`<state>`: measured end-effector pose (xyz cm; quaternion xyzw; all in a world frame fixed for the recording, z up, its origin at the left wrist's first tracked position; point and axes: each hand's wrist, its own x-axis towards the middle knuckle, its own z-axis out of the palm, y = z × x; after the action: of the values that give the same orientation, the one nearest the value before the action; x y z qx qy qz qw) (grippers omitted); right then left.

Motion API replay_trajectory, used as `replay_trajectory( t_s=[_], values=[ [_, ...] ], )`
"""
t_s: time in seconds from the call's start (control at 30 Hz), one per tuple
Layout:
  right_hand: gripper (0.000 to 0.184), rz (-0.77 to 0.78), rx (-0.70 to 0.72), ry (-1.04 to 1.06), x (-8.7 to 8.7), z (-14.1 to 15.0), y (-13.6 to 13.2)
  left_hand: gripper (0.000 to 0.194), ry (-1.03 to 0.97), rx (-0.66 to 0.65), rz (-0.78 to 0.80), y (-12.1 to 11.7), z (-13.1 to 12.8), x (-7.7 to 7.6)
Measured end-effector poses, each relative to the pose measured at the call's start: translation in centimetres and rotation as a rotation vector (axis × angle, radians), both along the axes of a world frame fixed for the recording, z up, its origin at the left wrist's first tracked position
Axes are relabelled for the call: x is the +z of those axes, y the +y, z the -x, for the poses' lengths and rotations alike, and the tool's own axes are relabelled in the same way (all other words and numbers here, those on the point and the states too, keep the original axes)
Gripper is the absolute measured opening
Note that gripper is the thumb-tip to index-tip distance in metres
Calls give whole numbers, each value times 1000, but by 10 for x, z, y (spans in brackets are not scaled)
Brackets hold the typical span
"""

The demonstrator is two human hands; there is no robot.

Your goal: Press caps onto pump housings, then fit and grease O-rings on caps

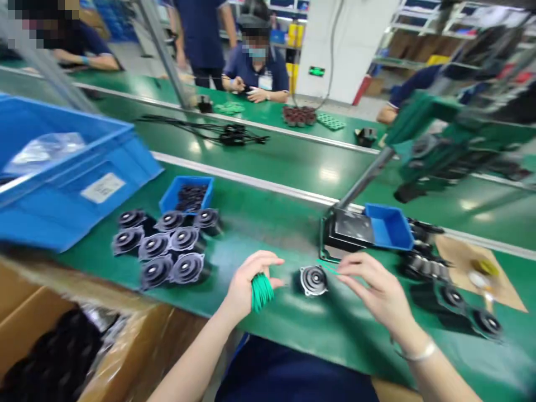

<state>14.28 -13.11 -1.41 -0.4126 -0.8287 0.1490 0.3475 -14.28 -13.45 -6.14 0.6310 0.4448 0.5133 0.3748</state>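
Clutching bands (262, 292) in left hand (243, 279), left of motor (314, 280). Pinching with right hand (377, 283), right of motor (slightly nearer), a strand (329, 268) slanting leftward.

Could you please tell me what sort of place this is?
Probably a factory assembly line: a long green bench carries matching round parts, a small blue bin holds dark pieces, and a co-worker sits across, at work.
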Motion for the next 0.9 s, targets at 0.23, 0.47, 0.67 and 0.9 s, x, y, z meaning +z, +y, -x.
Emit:
replay_trajectory(
  t_s=[0.23,0.47,0.67,0.9],
  values=[
    [16,190,162,31,-25,9,14,23,231,-283,-168,-3,-44,-11],
    [18,275,201,63,-37,-3,20,16,297,-235,-169,-8,-47,-12],
    [27,283,221,4,-38,-3,9,10,380,-256,-90,-9,-47,-4],
    [11,-14,199,-108,-52,3,-7,17,259,-325,19,-15,-50,-8]
  ],
)
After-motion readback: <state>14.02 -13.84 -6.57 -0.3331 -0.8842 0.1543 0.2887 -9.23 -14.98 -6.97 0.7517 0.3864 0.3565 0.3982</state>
